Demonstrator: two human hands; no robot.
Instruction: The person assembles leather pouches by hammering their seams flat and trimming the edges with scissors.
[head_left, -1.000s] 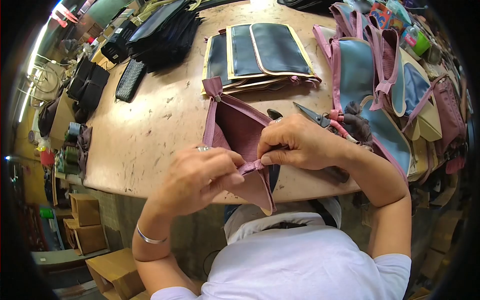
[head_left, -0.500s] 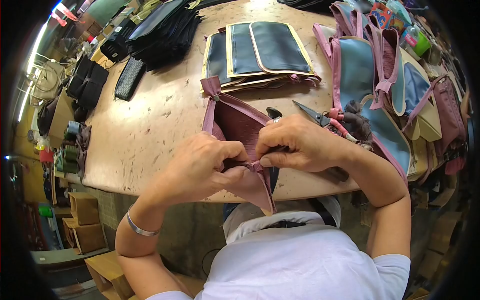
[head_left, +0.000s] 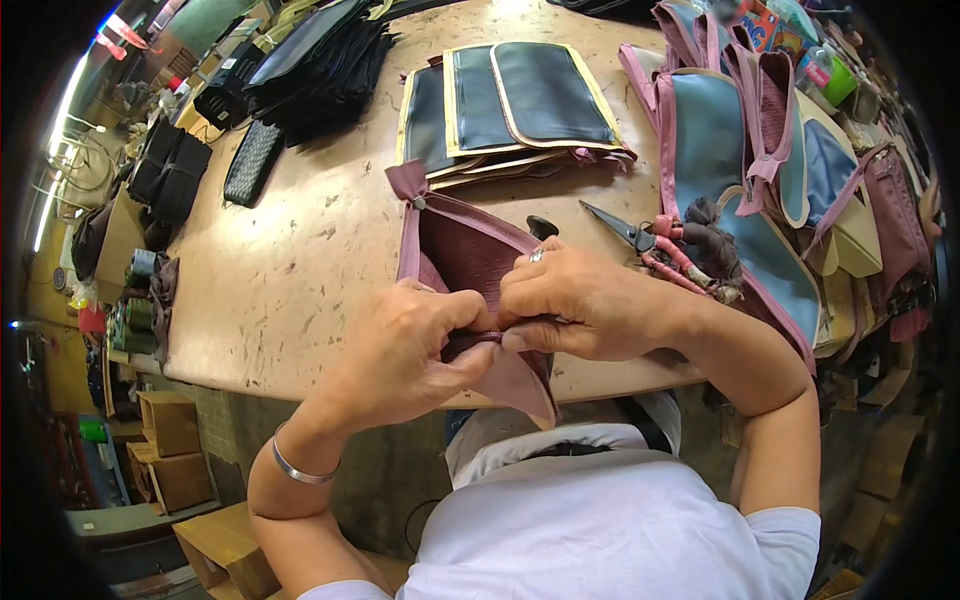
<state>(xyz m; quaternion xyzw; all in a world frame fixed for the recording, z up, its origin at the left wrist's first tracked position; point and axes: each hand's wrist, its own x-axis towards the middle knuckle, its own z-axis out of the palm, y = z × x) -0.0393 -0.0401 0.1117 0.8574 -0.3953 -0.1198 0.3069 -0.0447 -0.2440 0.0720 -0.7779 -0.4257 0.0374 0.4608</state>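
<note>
A pink zippered pouch [head_left: 470, 250] stands open at the table's front edge, its dark pink lining showing and a fabric tab with a metal zipper pull at its far end. My left hand [head_left: 400, 340] pinches the pouch's near zipper edge between thumb and fingers. Close against it, my right hand [head_left: 580, 305] pinches the same edge, thumb tip next to the left fingers. The exact spot between the fingertips is partly hidden. A lower corner of the pouch hangs past the table edge. Just beyond my right hand are scissors [head_left: 640, 240] with pink-wrapped handles and a small dark round knob [head_left: 542, 228].
Dark panels with yellow edging [head_left: 550, 95] lie stacked at the table's far middle. Black pieces [head_left: 320, 70] are piled at the back left, near a patterned black case [head_left: 254, 163]. Blue and pink pouch pieces [head_left: 705, 130] crowd the right side. Cardboard boxes [head_left: 170, 470] stand below left.
Both hands and the pouch have shifted slightly to the left. The right fingers have come closer to the left ones, and more of the knob shows. The pinch on the edge continues.
</note>
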